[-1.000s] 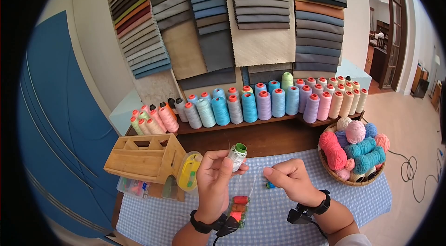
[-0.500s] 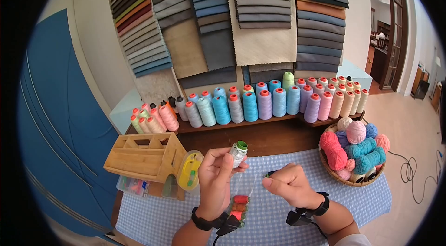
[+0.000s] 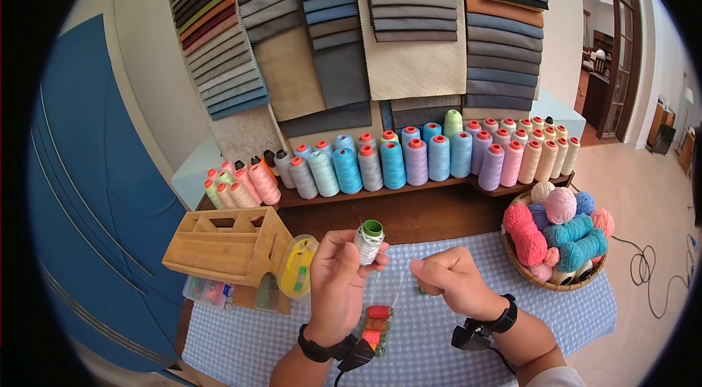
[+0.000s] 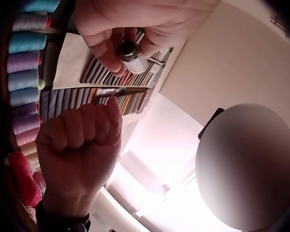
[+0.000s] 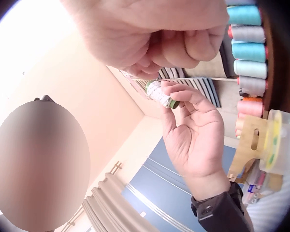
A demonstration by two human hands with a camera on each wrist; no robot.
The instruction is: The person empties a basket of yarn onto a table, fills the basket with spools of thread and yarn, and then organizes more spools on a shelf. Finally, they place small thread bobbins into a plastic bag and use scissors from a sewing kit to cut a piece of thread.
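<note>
My left hand (image 3: 338, 281) grips a spool of white thread (image 3: 369, 244) between thumb and fingers, above the checked cloth (image 3: 252, 332). The spool's green core end (image 3: 372, 228) points up. From its side a thin strand (image 3: 386, 255) runs toward my right hand (image 3: 457, 281), whose fingers are curled with the thumb pressed against them, pinching the thread. In the right wrist view the white spool (image 5: 159, 94) lies tilted in the left fingertips, just under the right hand. A clear pack of red, brown and orange spools (image 3: 376, 326) lies below, between the wrists.
Rows of thread cones (image 3: 393, 168) line the shelf behind. At left stand a wooden organizer (image 3: 219, 252) and a clear case with a yellow insert (image 3: 298, 270). A basket (image 3: 563, 286) of yarn balls sits right. A small green item (image 3: 421, 290) peeks out beside the right hand.
The spool has shifted slightly left and stands more upright in my left hand. My right hand dipped a little, then rose again, staying curled close to the spool.
</note>
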